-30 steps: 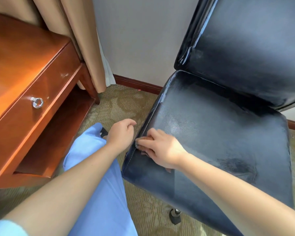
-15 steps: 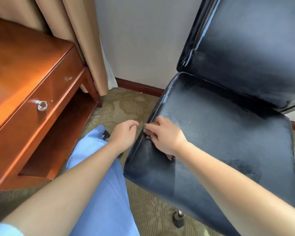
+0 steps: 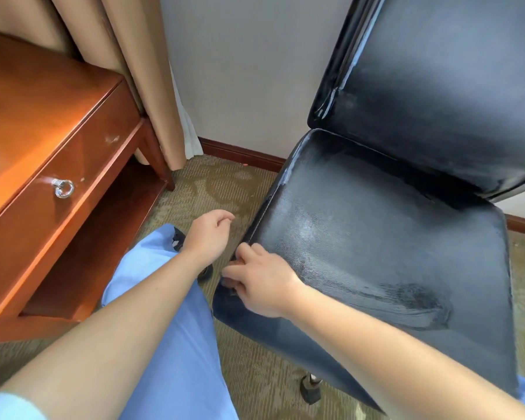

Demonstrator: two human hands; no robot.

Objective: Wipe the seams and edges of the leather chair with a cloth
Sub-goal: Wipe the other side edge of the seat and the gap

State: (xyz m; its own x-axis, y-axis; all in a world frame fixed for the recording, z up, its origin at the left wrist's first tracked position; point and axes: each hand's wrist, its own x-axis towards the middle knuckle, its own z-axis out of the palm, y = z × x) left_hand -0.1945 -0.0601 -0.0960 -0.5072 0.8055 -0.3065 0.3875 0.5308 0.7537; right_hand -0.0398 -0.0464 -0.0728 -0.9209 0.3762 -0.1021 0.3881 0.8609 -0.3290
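Note:
The black leather chair's seat fills the right half of the head view, with its backrest above. My right hand lies on the seat's left edge near the front corner, fingers curled over the seam. A small brownish cloth shows only as a sliver under its fingertips; the rest is hidden. My left hand hovers just left of the seat edge, fingers loosely curled, holding nothing. Dull wipe streaks mark the seat leather.
A wooden desk with a ring-pull drawer stands at the left, beige curtains behind it. My blue-clad leg is between desk and chair. A chair caster rests on the patterned carpet.
My right hand slid away along the left seam, then back toward the seat's front corner. My left hand stayed beside the seat edge, a little farther from it now.

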